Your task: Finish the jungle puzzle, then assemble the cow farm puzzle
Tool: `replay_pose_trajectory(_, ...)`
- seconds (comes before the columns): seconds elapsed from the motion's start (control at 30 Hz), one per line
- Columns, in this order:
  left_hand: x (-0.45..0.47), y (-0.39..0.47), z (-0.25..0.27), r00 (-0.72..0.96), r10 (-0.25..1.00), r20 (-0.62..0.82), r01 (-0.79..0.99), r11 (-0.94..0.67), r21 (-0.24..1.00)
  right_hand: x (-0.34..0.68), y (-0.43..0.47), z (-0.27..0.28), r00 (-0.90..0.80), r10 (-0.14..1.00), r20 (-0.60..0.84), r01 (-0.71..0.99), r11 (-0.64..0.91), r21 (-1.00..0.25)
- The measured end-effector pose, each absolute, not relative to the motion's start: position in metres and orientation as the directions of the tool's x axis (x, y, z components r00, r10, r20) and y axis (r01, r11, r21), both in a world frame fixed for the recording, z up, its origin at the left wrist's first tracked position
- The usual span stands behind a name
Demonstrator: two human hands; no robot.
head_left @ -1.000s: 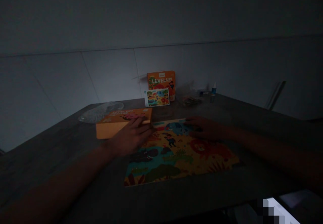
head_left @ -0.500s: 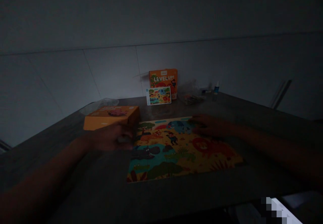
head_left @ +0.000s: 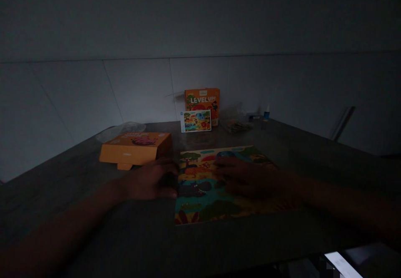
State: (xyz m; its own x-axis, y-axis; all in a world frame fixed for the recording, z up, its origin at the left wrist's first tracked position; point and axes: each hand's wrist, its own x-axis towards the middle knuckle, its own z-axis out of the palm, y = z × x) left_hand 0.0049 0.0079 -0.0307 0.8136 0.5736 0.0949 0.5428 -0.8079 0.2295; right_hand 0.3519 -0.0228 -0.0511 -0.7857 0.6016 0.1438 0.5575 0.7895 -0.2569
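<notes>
A jigsaw puzzle [head_left: 203, 205] with jungle animals lies flat on the grey table, its pieces joined into one picture. Along its left edge rests my left hand [head_left: 153, 180], thumb and fingers apart and touching or nearly touching the border. My right hand [head_left: 247, 178] is spread over the upper middle of the puzzle, covering part of the elephant and the lion. The dim light hides whether it presses down. Just beyond my left hand sits an orange box [head_left: 134, 148] with its flap open towards me.
At the back, a small picture card [head_left: 196, 121] leans on an upright orange box [head_left: 203, 96]. Clear plastic wrap [head_left: 125, 128] lies at the far left. A small blue bottle [head_left: 266, 113] stands at the back right. Below the table's front edge shows a bright white object [head_left: 341, 263].
The puzzle has shifted to the right on the table. My left hand has followed its left edge, and my right hand has moved left over the picture.
</notes>
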Motion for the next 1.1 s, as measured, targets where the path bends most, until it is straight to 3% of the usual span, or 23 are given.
replay_pose_trajectory(0.33,0.000,0.020,-0.038,0.846,0.511,0.155,0.466,-0.848,0.252,0.265,-0.049,-0.048,-0.922,0.312,0.229,0.246,0.930,-0.274)
replay_pose_trajectory(0.57,-0.002,0.019,-0.034,0.850,0.508,0.140,0.468,-0.849,0.244,0.273,-0.038,-0.053,-0.890,0.360,0.278,0.243,0.893,-0.379)
replay_pose_trajectory(0.7,-0.003,0.018,-0.033,0.845,0.519,0.128,0.482,-0.844,0.236,0.305,-0.040,-0.048,-0.875,0.407,0.261,0.309,0.886,-0.347)
replay_pose_trajectory(0.9,-0.003,0.016,-0.032,0.852,0.509,0.124,0.469,-0.847,0.249,0.392,-0.037,-0.045,-0.794,0.598,0.111,0.548,0.782,-0.297)
replay_pose_trajectory(1.1,0.000,0.015,-0.031,0.842,0.521,0.142,0.477,-0.841,0.257,0.454,-0.014,-0.044,-0.752,0.658,0.037,0.640,0.742,-0.200)
